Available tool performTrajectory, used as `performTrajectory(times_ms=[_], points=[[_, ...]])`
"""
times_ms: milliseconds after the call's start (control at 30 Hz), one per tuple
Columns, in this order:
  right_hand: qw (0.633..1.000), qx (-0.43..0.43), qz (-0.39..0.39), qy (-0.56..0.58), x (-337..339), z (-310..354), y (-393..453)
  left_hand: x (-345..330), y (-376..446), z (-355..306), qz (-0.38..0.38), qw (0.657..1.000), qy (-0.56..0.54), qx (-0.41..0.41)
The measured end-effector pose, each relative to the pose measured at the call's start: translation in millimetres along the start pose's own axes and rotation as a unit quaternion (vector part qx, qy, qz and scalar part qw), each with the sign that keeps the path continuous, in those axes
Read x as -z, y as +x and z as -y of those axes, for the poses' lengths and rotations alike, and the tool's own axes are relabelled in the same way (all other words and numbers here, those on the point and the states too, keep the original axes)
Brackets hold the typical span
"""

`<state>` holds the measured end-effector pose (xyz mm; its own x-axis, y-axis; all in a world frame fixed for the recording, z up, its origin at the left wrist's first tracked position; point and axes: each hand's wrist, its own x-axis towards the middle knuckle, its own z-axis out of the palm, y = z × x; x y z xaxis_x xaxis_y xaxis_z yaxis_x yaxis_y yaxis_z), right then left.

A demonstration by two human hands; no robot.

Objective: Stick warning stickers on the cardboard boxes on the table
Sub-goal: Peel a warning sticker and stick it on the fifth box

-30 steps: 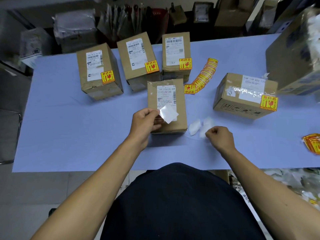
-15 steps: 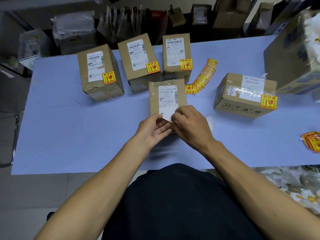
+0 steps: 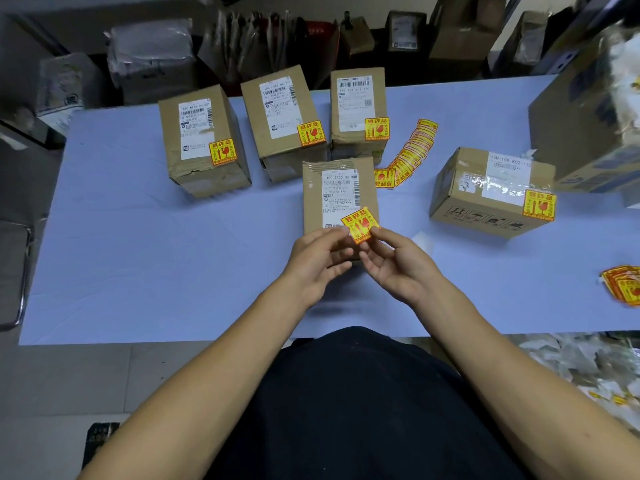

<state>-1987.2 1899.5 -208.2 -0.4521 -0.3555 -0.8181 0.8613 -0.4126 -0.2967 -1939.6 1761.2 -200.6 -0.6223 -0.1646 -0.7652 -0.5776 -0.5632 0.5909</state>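
A yellow and red warning sticker [image 3: 360, 224] is pinched at its edges between my left hand [image 3: 317, 258] and my right hand [image 3: 394, 265], tilted, just over the near end of the middle cardboard box [image 3: 337, 199]. That box carries a white shipping label and shows no warning sticker of its own. Three boxes behind it [image 3: 204, 143], [image 3: 282, 123], [image 3: 358, 112] and one box to the right [image 3: 485, 192] each carry a warning sticker. A strip of spare stickers [image 3: 407, 157] lies right of the middle box.
The blue table [image 3: 138, 254] holds everything. A large cardboard box [image 3: 588, 112] stands at the far right. More stickers [image 3: 623, 285] lie at the right edge. White backing scraps [image 3: 420, 237] lie beside my right hand. Parcels and bags crowd the floor behind the table.
My right hand came from the table to join the left over the box. The white backing is off and the sticker's printed yellow face now shows between both hands.
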Motion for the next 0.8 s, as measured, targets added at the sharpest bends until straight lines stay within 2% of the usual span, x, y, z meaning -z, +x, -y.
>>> performTrajectory(times_ms=[100, 167, 233, 300, 367, 500, 600, 700, 800], points=[[1.0, 0.001, 0.005, 0.004, 0.8, -2.2, -1.6, -7.9, 1.4, 1.2, -0.028, 0.999, 0.004, -0.038], [1.0, 0.017, 0.006, -0.017, 2.6, -2.3, -2.4, -9.7, 2.1, 1.7, -0.052, 0.993, 0.046, -0.091], [0.99, 0.068, -0.019, -0.124, 4.1, -3.6, -3.1, -8.0, 3.1, 2.7, -0.073, 0.974, 0.137, -0.166], [0.954, 0.14, -0.062, -0.258, 6.3, -4.7, -3.6, -6.6, 2.8, 2.6, -0.07, 0.951, 0.203, -0.221], [0.938, 0.18, -0.08, -0.286, 7.9, -2.1, -3.9, -5.2, 3.2, 0.5, -0.048, 0.95, 0.215, -0.223], [0.914, 0.225, -0.059, -0.333, 10.9, 6.1, -2.8, 0.3, 7.8, -3.9, 0.006, 0.96, 0.217, -0.175], [0.898, 0.232, -0.071, -0.368, 14.2, 9.0, 0.6, 3.0, 13.6, -3.2, -0.006, 0.953, 0.253, -0.164], [0.878, 0.221, -0.09, -0.415, 19.1, 9.0, 5.6, 3.3, 20.7, -1.2, -0.041, 0.925, 0.339, -0.166], [0.845, 0.222, -0.118, -0.472, 23.6, 7.3, 11.7, -0.3, 26.1, -0.8, -0.046, 0.875, 0.445, -0.185]])
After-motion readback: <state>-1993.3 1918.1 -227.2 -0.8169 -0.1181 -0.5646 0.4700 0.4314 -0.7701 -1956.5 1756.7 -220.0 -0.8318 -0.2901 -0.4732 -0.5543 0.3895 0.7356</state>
